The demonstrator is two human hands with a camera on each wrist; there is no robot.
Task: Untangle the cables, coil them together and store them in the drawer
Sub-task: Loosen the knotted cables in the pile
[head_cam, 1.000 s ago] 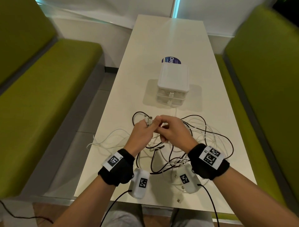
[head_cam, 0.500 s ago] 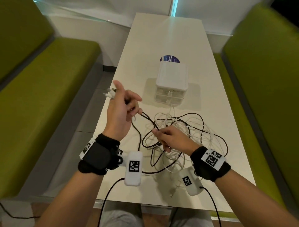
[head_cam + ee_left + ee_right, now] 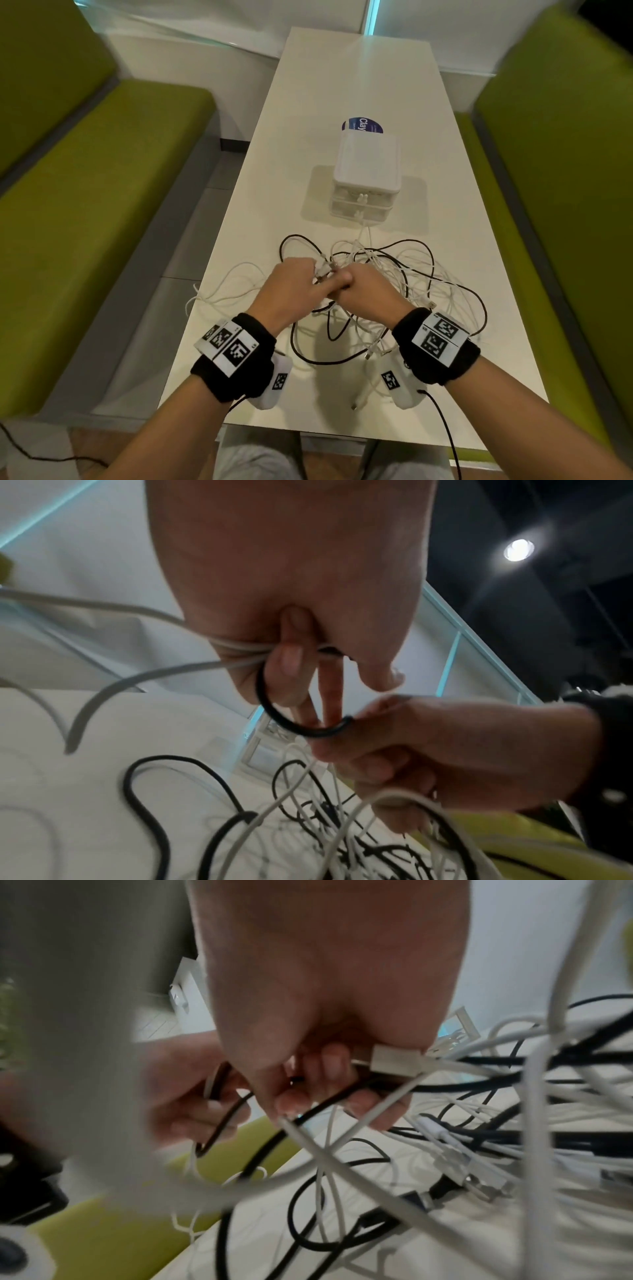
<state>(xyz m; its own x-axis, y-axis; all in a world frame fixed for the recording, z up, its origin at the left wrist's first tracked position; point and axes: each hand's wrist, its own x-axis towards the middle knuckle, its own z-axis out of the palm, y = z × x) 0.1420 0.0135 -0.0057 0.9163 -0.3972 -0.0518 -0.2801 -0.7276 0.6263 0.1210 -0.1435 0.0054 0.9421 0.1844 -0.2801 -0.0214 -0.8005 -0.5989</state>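
Note:
A tangle of black and white cables lies on the white table near its front half. My left hand and right hand meet just above the tangle. The left hand pinches white cable strands and a black cable loop against its fingers. The right hand curls round a black cable and a white plug, with more strands draped over it. A small white drawer unit stands shut behind the cables, one white cable running to its base.
Green benches flank the table on both sides. A blue round sticker lies behind the drawer unit. White cable loops reach the table's left edge. A loose white plug lies near the front edge.
The left hand, raised to the left half a second ago with cable ends, has come back down and right to meet the right hand above the tangle.

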